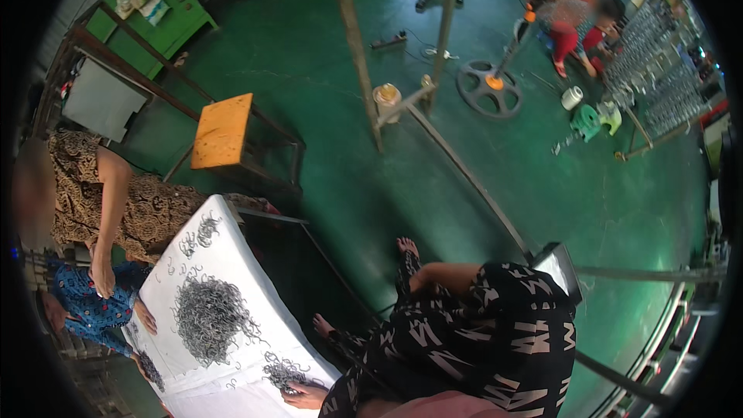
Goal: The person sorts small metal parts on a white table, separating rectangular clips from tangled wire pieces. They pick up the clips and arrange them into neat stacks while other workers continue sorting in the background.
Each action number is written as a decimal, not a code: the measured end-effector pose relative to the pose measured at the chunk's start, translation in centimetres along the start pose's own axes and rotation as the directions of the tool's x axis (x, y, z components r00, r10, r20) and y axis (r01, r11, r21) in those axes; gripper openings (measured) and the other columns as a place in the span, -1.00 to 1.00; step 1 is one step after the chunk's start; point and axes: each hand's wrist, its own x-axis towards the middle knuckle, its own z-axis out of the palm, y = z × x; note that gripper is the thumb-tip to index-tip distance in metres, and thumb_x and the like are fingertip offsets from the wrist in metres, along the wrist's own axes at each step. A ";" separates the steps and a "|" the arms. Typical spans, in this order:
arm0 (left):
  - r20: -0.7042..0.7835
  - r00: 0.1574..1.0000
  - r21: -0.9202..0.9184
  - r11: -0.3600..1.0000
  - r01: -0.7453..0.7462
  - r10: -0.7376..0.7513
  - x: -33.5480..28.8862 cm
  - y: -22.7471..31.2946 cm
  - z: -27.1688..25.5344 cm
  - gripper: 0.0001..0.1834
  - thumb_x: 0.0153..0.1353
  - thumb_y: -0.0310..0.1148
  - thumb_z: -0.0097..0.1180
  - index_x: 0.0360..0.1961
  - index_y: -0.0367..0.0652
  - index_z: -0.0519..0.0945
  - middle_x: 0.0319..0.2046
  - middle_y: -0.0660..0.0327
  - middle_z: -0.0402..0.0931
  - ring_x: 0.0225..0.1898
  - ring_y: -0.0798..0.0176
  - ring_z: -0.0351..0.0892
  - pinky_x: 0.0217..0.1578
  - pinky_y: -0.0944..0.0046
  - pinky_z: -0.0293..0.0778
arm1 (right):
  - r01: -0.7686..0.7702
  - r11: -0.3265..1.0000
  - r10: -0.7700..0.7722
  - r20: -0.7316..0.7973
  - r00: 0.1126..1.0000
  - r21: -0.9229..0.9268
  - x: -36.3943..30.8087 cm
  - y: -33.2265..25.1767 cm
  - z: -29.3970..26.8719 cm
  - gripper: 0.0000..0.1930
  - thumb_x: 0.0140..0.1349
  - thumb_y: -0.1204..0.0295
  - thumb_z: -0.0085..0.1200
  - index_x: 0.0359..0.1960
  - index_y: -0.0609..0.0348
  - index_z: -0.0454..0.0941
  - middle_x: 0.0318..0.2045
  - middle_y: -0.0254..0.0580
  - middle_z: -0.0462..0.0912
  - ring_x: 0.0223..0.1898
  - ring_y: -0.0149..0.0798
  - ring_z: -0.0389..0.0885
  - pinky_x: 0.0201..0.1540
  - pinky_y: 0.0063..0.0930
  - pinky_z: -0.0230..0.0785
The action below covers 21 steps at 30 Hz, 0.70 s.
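Observation:
My left hand (307, 396) lies on the white-covered table (267, 302) at the bottom of the view. Its fingers bend in against a small pile of thin, curved dark metal pieces (282, 370); what is between them is too small to make out. Farther up the table spreads a much larger heap of the same curved pieces (209, 317), with some strewn loose around it. My right forearm (445, 277) comes out of a black sleeve with pale marks and lies over my leg. The fingers of that hand are hidden.
Two people sit across the table, one in brown patterned clothes (155, 213), one in blue (93, 302). One's hand (145, 316) rests on the cloth. Beyond stand a wooden-topped stool (222, 131), metal posts (357, 54), a pedestal fan (495, 81) and a crouching person (573, 35).

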 end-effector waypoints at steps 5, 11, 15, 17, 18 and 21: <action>0.062 0.998 0.169 0.985 -0.029 0.019 -0.7 1.2 -1.5 -0.35 0.40 0.14 -0.20 0.19 -0.25 0.36 0.02 -0.07 0.40 0.07 -0.18 0.39 0.06 -0.12 0.30 | 0.475 0.605 0.095 0.650 0.754 -0.639 13.0 19.9 2.9 -0.71 -0.23 0.47 0.33 -0.38 0.23 0.63 -0.55 -0.03 0.63 -0.45 -0.07 0.63 -0.38 -0.14 0.49; 0.052 0.991 0.082 0.989 0.120 -0.124 0.0 3.3 -2.1 -0.25 0.37 0.23 -0.22 0.29 -0.19 0.31 0.17 -0.09 0.36 0.19 -0.15 0.33 0.21 -0.11 0.20 | -0.201 0.748 0.392 0.176 0.903 -0.633 8.1 8.9 1.3 -0.72 -0.15 0.31 0.32 -0.44 0.25 0.63 -0.51 -0.05 0.63 -0.51 -0.13 0.58 -0.44 -0.21 0.43; -0.025 0.991 -0.138 0.982 0.130 -0.135 0.5 1.5 -1.5 -0.21 0.35 0.19 -0.13 0.29 -0.33 0.29 0.15 -0.23 0.39 0.10 -0.29 0.44 0.12 -0.12 0.33 | -0.237 0.741 0.396 0.124 0.910 -0.629 8.1 8.6 2.0 -0.67 -0.09 0.21 0.31 -0.48 0.26 0.63 -0.49 -0.05 0.63 -0.54 -0.17 0.55 -0.48 -0.26 0.40; -0.014 0.988 -0.200 0.969 0.145 -0.151 0.4 2.3 -0.9 -0.26 0.33 0.12 -0.08 0.28 -0.32 0.30 0.17 -0.21 0.38 0.15 -0.27 0.37 0.18 -0.12 0.26 | -0.286 0.751 0.411 0.081 0.908 -0.595 7.3 9.3 2.3 -0.64 -0.06 0.15 0.31 -0.50 0.27 0.63 -0.48 -0.06 0.64 -0.56 -0.20 0.54 -0.50 -0.29 0.38; -0.009 0.984 -0.227 0.959 0.172 -0.179 0.0 3.0 -1.1 -0.28 0.33 0.08 -0.05 0.28 -0.31 0.30 0.17 -0.20 0.37 0.18 -0.25 0.34 0.20 -0.12 0.22 | -0.298 0.748 0.414 0.067 0.908 -0.594 7.0 9.3 2.2 -0.62 -0.05 0.13 0.31 -0.50 0.27 0.63 -0.47 -0.06 0.64 -0.57 -0.21 0.53 -0.51 -0.30 0.37; 0.011 0.963 -0.291 0.921 0.261 -0.270 -0.6 5.3 -2.9 -0.33 0.30 -0.03 0.03 0.27 -0.29 0.30 0.20 -0.17 0.34 0.26 -0.21 0.24 0.28 -0.11 0.11 | -0.324 0.731 0.424 0.028 0.905 -0.601 6.1 7.8 1.8 -0.56 -0.01 0.05 0.30 -0.53 0.28 0.63 -0.45 -0.07 0.64 -0.60 -0.24 0.51 -0.54 -0.33 0.34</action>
